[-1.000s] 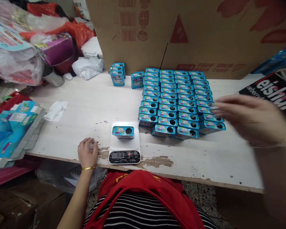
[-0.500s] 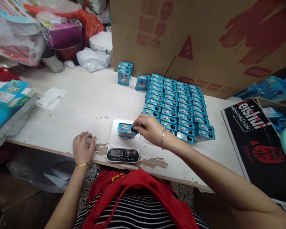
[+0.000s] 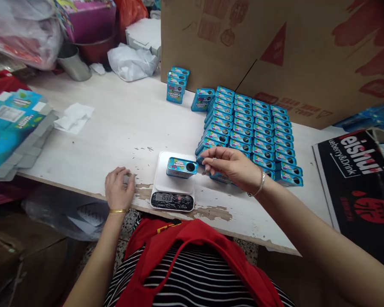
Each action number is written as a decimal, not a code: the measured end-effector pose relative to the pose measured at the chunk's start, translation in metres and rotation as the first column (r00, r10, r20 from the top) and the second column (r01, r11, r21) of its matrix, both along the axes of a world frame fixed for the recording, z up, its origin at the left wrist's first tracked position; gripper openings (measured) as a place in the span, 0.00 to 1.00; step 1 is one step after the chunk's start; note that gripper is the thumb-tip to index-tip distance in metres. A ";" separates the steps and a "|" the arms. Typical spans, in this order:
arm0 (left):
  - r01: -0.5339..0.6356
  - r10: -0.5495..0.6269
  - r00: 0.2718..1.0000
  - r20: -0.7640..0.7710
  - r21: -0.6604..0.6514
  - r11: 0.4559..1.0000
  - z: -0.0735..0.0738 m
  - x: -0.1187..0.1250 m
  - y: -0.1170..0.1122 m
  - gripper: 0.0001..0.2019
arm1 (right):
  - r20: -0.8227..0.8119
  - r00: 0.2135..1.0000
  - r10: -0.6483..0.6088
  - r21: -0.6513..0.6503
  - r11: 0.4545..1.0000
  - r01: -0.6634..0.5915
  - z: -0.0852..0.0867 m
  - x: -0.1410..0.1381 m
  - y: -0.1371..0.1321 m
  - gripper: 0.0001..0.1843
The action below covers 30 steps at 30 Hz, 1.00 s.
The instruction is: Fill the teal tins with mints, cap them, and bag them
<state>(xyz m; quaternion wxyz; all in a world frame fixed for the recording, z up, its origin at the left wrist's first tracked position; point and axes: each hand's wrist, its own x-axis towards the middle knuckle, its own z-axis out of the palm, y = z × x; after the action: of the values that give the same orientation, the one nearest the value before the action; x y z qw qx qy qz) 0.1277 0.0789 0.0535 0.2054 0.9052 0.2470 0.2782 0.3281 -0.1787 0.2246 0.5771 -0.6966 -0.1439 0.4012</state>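
Note:
A blue tin (image 3: 181,167) with a round dark opening at its right end lies on a white digital scale (image 3: 174,186), whose display is lit. Just right of the tin, my right hand (image 3: 233,167) hovers with its fingers loosely curved and thumb and fingertips slightly apart; I see nothing between them. Below and behind this hand stand rows of matching blue tins (image 3: 241,123), partly covered by it. My left hand (image 3: 119,187) rests on the table edge left of the scale, thumb apart from the bent fingers, holding nothing visible.
A few more tins (image 3: 176,90) stand against a large cardboard carton (image 3: 227,47) at the back. Flattened blue cartons (image 3: 16,128) and a white paper (image 3: 73,118) lie on the left. A metal cup (image 3: 75,64) stands behind them. A black box (image 3: 355,183) is at right.
My right hand has drawn away from the tin's opening, to the right. The scale's displayed number has changed. My left hand stays at the table edge; the camera view has shifted slightly.

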 end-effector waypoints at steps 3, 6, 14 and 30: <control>0.007 -0.007 1.000 0.015 0.002 1.000 0.000 0.000 0.000 0.11 | 0.180 0.977 0.117 -0.073 0.992 -0.106 0.001 -0.006 0.008 0.10; 0.009 -0.009 1.000 0.014 0.009 1.000 -0.001 0.000 0.000 0.11 | 0.405 0.883 0.238 -0.212 0.964 -0.162 0.006 -0.011 0.019 0.04; 0.008 -0.009 1.000 0.016 0.027 1.000 -0.001 0.000 0.001 0.11 | 0.618 0.649 0.444 -0.454 0.875 -0.166 0.011 -0.012 0.036 0.05; 0.002 -0.002 1.000 -0.002 0.034 0.999 0.003 0.002 0.000 0.12 | 0.578 0.816 -0.022 -0.024 0.999 0.044 0.006 -0.033 -0.029 0.15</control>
<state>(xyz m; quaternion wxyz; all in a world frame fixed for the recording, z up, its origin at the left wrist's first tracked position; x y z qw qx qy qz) 0.1292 0.0790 0.0568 0.1899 0.9091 0.2416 0.2813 0.2949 -0.2075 0.2303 0.5006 -0.7981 -0.2926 0.1637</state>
